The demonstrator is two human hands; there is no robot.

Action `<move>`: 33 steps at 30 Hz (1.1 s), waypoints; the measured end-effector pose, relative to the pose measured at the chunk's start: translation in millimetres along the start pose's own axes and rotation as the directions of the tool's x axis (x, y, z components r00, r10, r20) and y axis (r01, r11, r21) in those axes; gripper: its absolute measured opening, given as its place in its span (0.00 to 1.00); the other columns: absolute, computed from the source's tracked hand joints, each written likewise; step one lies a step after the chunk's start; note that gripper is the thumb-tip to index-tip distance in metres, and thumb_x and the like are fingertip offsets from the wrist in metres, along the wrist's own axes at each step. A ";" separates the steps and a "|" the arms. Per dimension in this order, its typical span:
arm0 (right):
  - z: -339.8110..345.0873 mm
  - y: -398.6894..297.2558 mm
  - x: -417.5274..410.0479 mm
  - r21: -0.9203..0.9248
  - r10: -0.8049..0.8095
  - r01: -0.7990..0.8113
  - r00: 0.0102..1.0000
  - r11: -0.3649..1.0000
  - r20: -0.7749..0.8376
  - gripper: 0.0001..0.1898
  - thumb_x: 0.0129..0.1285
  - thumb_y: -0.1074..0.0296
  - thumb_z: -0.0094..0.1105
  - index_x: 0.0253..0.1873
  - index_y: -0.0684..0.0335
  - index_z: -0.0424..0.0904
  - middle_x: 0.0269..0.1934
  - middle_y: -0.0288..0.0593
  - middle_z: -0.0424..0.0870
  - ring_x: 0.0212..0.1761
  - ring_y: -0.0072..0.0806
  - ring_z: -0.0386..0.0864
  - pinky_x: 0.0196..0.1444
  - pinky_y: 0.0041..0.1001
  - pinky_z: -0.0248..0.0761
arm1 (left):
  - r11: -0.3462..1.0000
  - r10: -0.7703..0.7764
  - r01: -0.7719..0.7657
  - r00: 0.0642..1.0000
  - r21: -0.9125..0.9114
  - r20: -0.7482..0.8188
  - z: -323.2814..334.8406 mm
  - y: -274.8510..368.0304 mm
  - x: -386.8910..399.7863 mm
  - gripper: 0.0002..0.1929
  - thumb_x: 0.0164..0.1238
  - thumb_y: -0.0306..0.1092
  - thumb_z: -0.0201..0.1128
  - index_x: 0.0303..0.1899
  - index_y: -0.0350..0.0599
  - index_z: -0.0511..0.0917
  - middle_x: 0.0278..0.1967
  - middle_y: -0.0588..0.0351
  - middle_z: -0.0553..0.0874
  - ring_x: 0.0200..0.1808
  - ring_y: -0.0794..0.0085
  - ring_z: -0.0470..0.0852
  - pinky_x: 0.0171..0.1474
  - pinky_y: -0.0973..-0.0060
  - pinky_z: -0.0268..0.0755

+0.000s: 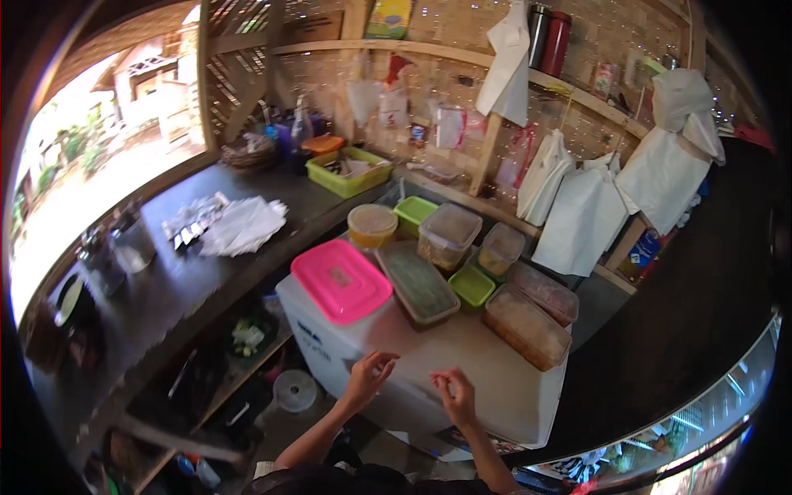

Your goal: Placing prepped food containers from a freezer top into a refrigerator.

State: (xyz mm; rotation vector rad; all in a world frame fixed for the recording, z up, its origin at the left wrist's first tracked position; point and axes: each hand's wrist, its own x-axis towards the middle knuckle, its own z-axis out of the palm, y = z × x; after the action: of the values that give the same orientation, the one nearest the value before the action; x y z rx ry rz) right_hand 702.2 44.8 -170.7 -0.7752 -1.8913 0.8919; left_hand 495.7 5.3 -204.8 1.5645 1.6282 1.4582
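My left hand hovers over the near edge of a white cooler-like chest, its fingers bent and apart, with nothing visible in them. To its right, my right hand is above the same lid, fingers loosely curled around an empty gap. Beyond my left hand lies a pink plastic lid or lidded box. Next to it is a long lidded container with greenish contents. Two long lidded containers, one brownish and one reddish, sit at the lid's right side. A small green box stands between.
Behind are a round yellowish tub and clear lidded boxes. The dark counter at left bears white paper sheets and a yellow-green basket. White plastic bags hang from the woven wall. A dark surface curves along the right.
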 end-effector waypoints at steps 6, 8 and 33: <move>-7.7 37.5 127.5 -0.148 -0.060 0.018 0.958 0.989 -0.281 0.29 0.59 0.62 0.64 0.64 0.57 0.63 0.57 0.47 0.65 0.54 0.35 0.71 0.57 0.32 0.65 | 0.934 0.188 -0.210 0.977 -0.289 -0.101 1.8 1.9 183.6 0.21 0.62 0.38 0.63 0.55 0.44 0.72 0.47 0.49 0.74 0.53 0.60 0.71 0.54 0.67 0.65; 2.5 45.8 171.7 -0.098 0.019 -0.055 0.940 0.994 -0.340 0.35 0.58 0.59 0.65 0.67 0.58 0.58 0.60 0.49 0.61 0.58 0.38 0.67 0.60 0.34 0.62 | 0.944 0.177 -0.221 0.965 -0.246 -0.192 5.2 -1.5 233.5 0.27 0.62 0.43 0.64 0.60 0.44 0.66 0.52 0.46 0.70 0.56 0.57 0.69 0.57 0.66 0.64; 39.4 95.2 260.1 -0.153 -0.020 -0.086 0.811 0.984 -0.585 0.38 0.48 0.80 0.71 0.64 0.61 0.62 0.55 0.47 0.74 0.56 0.31 0.73 0.56 0.27 0.69 | 0.846 -0.140 0.169 0.986 -0.505 0.094 39.3 -7.0 307.1 0.26 0.65 0.35 0.49 0.64 0.40 0.57 0.52 0.37 0.76 0.52 0.52 0.78 0.55 0.65 0.66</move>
State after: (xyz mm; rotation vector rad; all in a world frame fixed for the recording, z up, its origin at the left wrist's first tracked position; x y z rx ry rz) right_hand 573.4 292.1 -146.8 -1.0526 -1.4088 0.4286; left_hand 448.2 299.9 -121.7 1.1296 1.1663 1.5782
